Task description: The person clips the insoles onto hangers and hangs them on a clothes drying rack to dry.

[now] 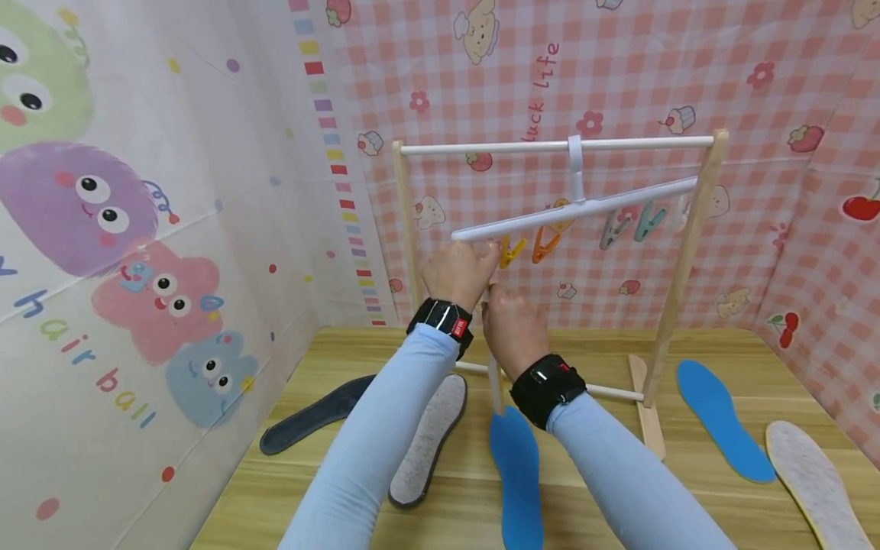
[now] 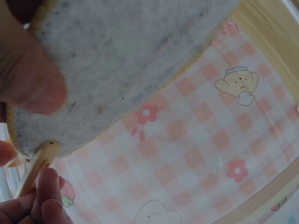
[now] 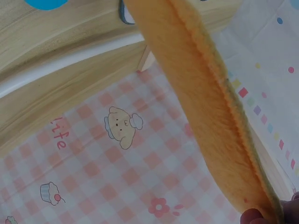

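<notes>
My left hand (image 1: 459,271) is raised at the low left end of the white hanger (image 1: 522,224). It pinches a pale clothespin (image 2: 41,163), whose tip lies over the end of an insole (image 2: 121,65). Just below, my right hand (image 1: 516,328) grips that same insole near its upper end. The insole hangs down, almost edge-on in the head view; its grey felt face shows in the left wrist view and its orange fuzzy face in the right wrist view. Fingers partly hide the clothespin's handles.
A wooden rack (image 1: 677,283) carries the tilted hanger. Yellow (image 1: 510,252), orange (image 1: 546,244), grey (image 1: 614,229) and teal (image 1: 648,221) clothespins hang from it. Blue insoles (image 1: 725,420), a dark insole (image 1: 316,416) and grey insoles (image 1: 429,439) lie on the wooden table (image 1: 584,489).
</notes>
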`<state>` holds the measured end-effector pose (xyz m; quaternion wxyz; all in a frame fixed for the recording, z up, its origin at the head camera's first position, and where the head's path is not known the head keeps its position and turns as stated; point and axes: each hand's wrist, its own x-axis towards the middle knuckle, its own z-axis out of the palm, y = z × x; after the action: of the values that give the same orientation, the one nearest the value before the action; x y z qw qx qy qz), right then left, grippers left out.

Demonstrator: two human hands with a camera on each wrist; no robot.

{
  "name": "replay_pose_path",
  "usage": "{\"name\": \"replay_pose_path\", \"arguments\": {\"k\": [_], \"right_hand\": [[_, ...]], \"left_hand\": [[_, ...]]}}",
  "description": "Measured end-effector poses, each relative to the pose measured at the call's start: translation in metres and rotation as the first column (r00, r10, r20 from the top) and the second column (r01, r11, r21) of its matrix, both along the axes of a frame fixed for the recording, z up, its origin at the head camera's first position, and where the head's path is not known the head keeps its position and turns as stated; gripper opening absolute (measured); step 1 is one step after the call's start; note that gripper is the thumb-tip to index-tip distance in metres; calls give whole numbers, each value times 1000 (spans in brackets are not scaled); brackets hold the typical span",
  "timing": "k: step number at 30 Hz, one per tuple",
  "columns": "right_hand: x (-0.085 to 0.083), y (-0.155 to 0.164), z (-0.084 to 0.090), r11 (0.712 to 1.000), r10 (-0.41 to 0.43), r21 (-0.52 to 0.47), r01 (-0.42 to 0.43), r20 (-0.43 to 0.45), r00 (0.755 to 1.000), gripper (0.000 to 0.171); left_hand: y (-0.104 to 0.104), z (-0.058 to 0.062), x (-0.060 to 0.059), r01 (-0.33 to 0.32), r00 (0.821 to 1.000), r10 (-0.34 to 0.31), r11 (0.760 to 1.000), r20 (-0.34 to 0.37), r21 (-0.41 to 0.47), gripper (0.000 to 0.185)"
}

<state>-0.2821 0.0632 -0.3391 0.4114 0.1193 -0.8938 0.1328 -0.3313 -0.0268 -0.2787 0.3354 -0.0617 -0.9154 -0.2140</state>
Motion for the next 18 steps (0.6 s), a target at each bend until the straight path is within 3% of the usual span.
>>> {"name": "replay_pose_path", "arguments": {"k": [12,18], "right_hand": [[7,6,-11,999,42,19,-42,-15,999,14],[12,14,-17,998,58,13,-58,24,998,18]], "left_hand": [[-6,-4,-4,0,997,-4,999,-72,-46,58],[-14,-7,-4,-7,998,5,999,-60,-31,56]]}}
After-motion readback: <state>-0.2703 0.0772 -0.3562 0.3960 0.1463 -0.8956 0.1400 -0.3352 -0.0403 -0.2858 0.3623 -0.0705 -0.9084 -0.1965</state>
